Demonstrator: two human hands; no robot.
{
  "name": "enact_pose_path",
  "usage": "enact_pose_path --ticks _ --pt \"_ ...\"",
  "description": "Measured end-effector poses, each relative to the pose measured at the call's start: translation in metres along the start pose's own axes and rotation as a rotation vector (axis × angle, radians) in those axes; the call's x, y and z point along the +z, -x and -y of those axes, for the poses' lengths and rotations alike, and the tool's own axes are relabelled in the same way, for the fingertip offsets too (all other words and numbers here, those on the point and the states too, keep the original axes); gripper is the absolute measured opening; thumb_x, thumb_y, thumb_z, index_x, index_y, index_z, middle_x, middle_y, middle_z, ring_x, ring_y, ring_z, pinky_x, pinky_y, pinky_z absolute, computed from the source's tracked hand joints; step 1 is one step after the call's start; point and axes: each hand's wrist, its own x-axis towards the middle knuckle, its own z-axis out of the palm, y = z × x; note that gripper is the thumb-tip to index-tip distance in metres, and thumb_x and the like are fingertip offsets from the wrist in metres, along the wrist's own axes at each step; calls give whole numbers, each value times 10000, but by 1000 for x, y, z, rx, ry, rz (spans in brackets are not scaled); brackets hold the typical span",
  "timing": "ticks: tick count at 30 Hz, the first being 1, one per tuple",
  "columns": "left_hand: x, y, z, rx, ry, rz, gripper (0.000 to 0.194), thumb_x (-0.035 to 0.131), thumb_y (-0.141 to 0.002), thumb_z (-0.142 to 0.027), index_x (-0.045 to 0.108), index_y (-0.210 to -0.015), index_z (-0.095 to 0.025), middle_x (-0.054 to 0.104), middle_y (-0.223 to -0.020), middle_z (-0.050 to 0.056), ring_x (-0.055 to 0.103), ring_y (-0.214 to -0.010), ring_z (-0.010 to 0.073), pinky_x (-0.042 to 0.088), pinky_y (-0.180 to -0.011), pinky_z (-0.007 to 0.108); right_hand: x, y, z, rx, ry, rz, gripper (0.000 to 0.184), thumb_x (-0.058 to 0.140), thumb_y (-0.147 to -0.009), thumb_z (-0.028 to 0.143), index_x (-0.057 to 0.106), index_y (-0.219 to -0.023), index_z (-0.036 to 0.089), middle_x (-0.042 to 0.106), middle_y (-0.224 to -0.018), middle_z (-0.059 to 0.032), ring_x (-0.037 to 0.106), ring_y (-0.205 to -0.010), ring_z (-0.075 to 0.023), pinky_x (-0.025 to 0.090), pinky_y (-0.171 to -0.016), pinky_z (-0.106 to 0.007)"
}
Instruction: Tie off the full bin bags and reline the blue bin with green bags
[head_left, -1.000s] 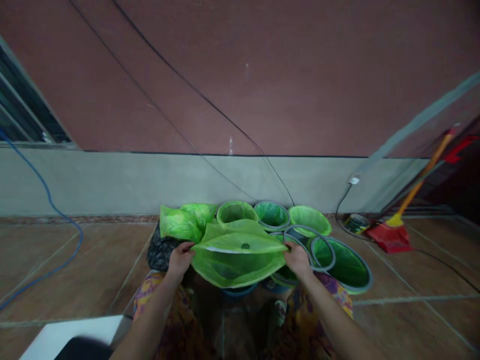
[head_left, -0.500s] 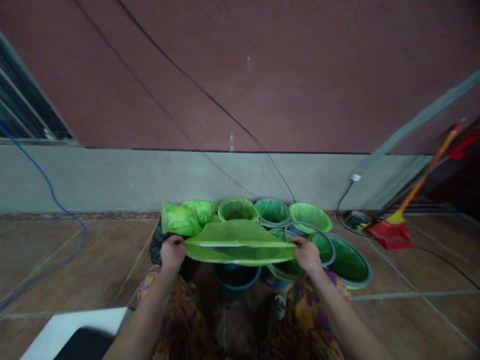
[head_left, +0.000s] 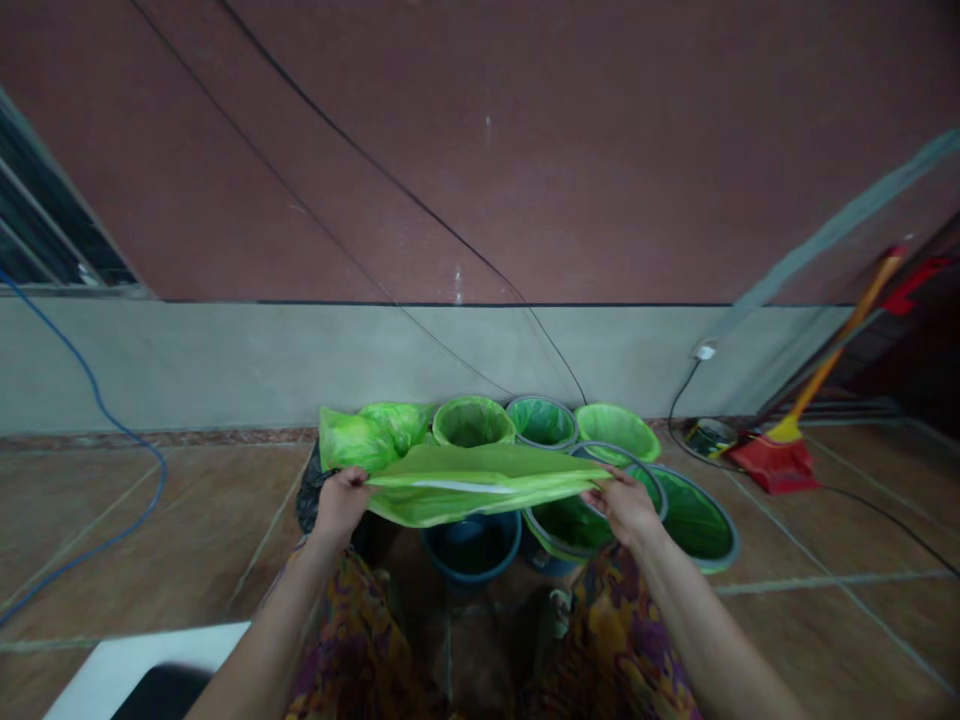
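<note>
Two hands hold one green bag (head_left: 480, 470) between them, a side each, so neither is nearer to it. Its long axis runs left to right, roughly along the far edge of the floor (head_left: 240, 500), the right end slightly higher in view. It spans straight from fingers to fingers, fairly taut, its layers nearly flat together, with a pale strip along the front.

On the left hand (head_left: 343, 505), the fingers are pinched on the bag's left corner, no gap showing. On the right hand (head_left: 628, 505), they are pressed together on the right corner, the lower ones curled beneath; whether those touch the bag I cannot tell.

Below the bag's near edge in view, a blue basin (head_left: 471, 577) stands on the floor, its far rim hidden. Just right of it is a near bin (head_left: 570, 525), green-lined; farther right, a big bin (head_left: 737, 545). A grey hoop (head_left: 664, 493) shows behind the right hand; contact is unclear.

Beyond the bag, three lined bins (head_left: 474, 425) stand along the floor's far edge. Stuffed bags (head_left: 356, 442) lie left of them, a black bag (head_left: 308, 492) nearer, beside the left hand. Well right lies a red dustpan (head_left: 780, 466). Behind everything rises the wall (head_left: 450, 150).
</note>
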Motion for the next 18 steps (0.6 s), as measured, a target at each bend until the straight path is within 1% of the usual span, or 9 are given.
enact_pose_path --ticks 3,4,6,8,11,13,15,16,18 --pt "-1 11 -19 -164 241 277 295 754 -467 -266 620 -715 -180 608 -627 -38 569 -615 142 440 -587 247 4 -3 10 -47 -43 2 222 709 -572 103 654 -766 195 676 -627 13 597 -516 -112 512 -441 -201" --pt "-2 15 -24 -225 287 330 348 773 -458 -270 644 -767 -176 646 -669 -24 598 -640 150 464 -604 257 4 -4 12 -64 -50 0 229 706 -566 108 659 -772 196 674 -626 15 590 -516 -112 498 -434 -199" --pt "-4 19 -30 -304 354 347 382 784 -447 -249 665 -801 -167 685 -718 -1 633 -671 161 500 -624 274 3 -7 15 -86 -48 -8 233 690 -560 123 666 -778 201 663 -614 22 566 -504 -110 472 -419 -202" --pt "-7 19 -30 -341 415 285 371 771 -444 -222 669 -795 -156 690 -713 8 644 -660 165 524 -620 291 0 -9 16 -96 -36 -28 243 665 -547 131 671 -778 205 644 -592 34 532 -481 -102 452 -414 -206" --pt "-9 12 -24 -333 466 116 325 736 -448 -205 653 -758 -147 636 -623 -23 607 -566 132 536 -575 285 -8 -13 15 -136 19 -81 277 642 -511 143 675 -781 199 651 -630 33 508 -478 -92 439 -424 -212" --pt "-8 6 -19 -259 465 -30 298 705 -476 -221 639 -759 -153 580 -574 -53 561 -508 103 518 -518 251 -11 -14 14 -196 106 -90 304 648 -504 172 684 -805 194 686 -721 10 533 -513 -104 441 -435 -222" --pt "-4 0 -16 -145 422 -167 298 666 -526 -251 647 -810 -161 511 -530 -77 513 -465 89 485 -458 220 -10 -13 14 -243 175 -87 321 643 -512 197 695 -828 190 707 -804 -15 540 -520 -111 435 -431 -233" --pt "-2 -2 -16 -90 388 -221 317 645 -552 -265 660 -852 -163 478 -513 -85 489 -448 86 476 -437 215 -8 -12 16 -254 182 -89 326 635 -516 201 698 -836 187 710 -822 -22 528 -499 -107 426 -418 -237" --pt "2 -6 -20 3 314 -268 389 600 -609 -284 686 -967 -159 451 -500 -89 447 -420 80 482 -424 222 -1 -10 26 -281 138 -80 346 618 -524 196 702 -858 175 712 -844 -32 494 -449 -91 399 -388 -239"
